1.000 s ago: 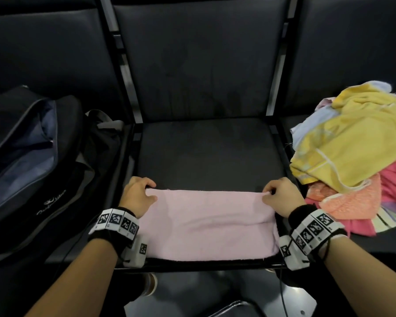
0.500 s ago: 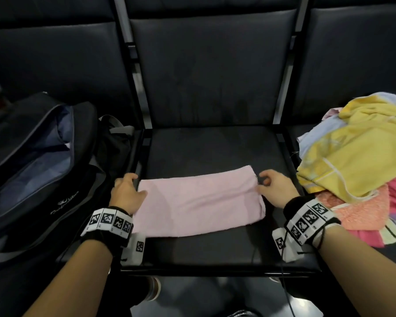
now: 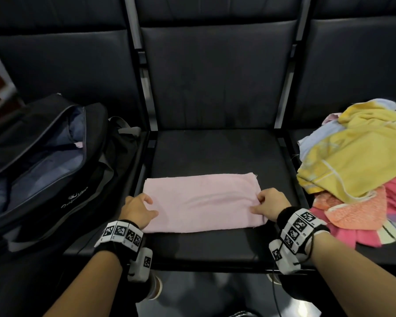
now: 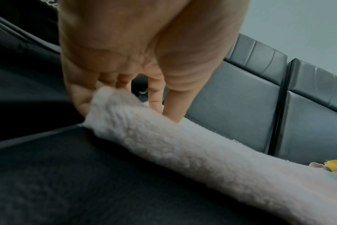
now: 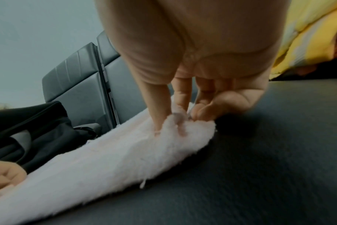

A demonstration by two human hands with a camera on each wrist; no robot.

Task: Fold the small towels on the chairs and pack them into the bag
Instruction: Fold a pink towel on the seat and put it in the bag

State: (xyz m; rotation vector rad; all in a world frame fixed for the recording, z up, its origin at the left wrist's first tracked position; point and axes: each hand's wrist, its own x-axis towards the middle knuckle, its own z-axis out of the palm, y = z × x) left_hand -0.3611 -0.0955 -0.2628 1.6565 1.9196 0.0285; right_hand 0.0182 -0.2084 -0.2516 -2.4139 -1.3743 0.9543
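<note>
A pink towel (image 3: 201, 202) lies folded into a long strip across the middle chair seat (image 3: 215, 149). My left hand (image 3: 152, 207) pinches its left end, thumb on top and fingers round the edge, as the left wrist view shows (image 4: 129, 97). Thumb and fingers of my right hand (image 3: 257, 203) pinch the right end near its front corner, seen close in the right wrist view (image 5: 179, 121). An open black bag (image 3: 44, 168) sits on the left chair. A pile of unfolded towels (image 3: 357, 161), yellow on top, lies on the right chair.
Dark chair backs (image 3: 215, 76) rise behind all three seats. Metal frame bars (image 3: 144, 143) separate the seats. A strip of bare seat lies in front of the towel and more behind it. My feet and the floor show below the seat's front edge.
The towel has gone from the seat's front edge toward its middle. Both hands have shifted from the towel's far corners to its short ends nearer me.
</note>
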